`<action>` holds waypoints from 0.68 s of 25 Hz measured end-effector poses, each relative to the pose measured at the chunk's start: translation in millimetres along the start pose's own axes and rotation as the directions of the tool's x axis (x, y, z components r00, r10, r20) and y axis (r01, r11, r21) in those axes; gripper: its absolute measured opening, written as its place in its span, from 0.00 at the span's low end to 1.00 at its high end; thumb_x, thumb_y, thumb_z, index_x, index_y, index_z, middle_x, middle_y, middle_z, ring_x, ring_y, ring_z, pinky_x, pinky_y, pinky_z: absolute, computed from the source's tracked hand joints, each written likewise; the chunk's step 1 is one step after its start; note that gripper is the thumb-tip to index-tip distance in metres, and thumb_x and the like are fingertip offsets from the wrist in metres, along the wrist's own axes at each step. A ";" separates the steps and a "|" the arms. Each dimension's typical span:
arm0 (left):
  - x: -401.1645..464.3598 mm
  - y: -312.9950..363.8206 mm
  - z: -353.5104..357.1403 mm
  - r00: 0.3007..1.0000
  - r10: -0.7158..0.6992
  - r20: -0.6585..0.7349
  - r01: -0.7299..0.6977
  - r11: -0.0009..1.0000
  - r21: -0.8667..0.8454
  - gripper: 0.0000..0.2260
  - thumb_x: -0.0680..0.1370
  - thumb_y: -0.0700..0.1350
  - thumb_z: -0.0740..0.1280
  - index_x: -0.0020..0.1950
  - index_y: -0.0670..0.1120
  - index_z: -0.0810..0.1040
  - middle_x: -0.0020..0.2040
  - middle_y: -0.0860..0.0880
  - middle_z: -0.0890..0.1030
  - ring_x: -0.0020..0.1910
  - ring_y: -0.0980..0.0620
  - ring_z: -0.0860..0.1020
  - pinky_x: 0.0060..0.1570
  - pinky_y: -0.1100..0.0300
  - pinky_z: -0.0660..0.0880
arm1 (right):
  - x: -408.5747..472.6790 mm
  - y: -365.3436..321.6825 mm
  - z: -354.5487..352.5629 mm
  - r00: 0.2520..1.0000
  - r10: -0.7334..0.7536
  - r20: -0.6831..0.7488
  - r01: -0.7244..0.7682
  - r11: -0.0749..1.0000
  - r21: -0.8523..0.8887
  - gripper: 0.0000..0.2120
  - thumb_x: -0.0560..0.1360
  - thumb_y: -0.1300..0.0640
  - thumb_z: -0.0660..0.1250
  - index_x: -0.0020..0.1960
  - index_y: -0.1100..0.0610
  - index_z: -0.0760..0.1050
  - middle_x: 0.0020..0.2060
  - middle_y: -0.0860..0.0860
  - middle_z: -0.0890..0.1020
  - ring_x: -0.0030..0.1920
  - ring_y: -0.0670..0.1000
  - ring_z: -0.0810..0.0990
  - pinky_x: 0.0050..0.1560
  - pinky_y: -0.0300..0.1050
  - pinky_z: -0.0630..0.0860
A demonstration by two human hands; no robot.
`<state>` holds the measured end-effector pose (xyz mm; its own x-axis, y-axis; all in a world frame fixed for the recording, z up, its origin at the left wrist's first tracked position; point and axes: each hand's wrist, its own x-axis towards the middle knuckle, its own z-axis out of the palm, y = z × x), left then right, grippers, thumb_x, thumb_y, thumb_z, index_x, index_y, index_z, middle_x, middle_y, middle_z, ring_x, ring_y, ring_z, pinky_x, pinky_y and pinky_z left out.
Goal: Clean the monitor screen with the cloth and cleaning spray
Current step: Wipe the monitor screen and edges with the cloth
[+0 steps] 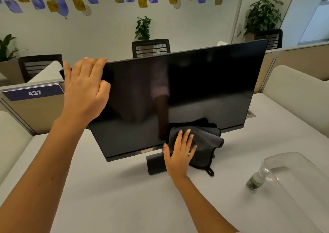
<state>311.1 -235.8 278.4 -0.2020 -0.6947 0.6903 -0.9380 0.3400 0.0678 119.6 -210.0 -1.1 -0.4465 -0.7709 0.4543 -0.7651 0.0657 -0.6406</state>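
A black monitor (195,90) with a dark, switched-off screen stands on a white desk (115,197), tilted in the view. My left hand (85,88) grips its upper left corner, fingers over the top edge and thumb on the screen side. My right hand (179,152) presses a dark grey cloth (208,142) flat against the lower middle of the screen, fingers spread. Part of the cloth hangs below the bottom bezel, in front of the stand (155,164). A small spray bottle (256,180) with a green label stands on the desk at the right, apart from both hands.
A clear plastic bin (302,179) sits at the right, just behind the spray bottle. Low beige partitions (299,90) border the desk, one with a "437" plate (34,93). Office chairs (151,47) and potted plants (263,15) stand beyond the desk.
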 end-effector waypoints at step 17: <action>-19.0 -41.3 -3.1 0.999 -0.047 -0.012 0.047 0.998 -0.034 0.25 0.72 0.46 0.50 0.70 0.47 0.64 0.67 0.45 0.70 0.69 0.45 0.62 0.72 0.43 0.39 | 149.7 -46.8 -78.8 0.939 0.007 -0.345 -0.003 1.000 0.012 0.34 0.76 0.35 0.43 0.76 0.53 0.46 0.76 0.55 0.51 0.76 0.60 0.46 0.69 0.72 0.49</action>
<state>354.6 -234.6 264.7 -0.1538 -0.7022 0.6952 -0.9362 0.3285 0.1247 52.0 -278.6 145.6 -0.5841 -0.5049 0.6355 -0.7582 0.0600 -0.6492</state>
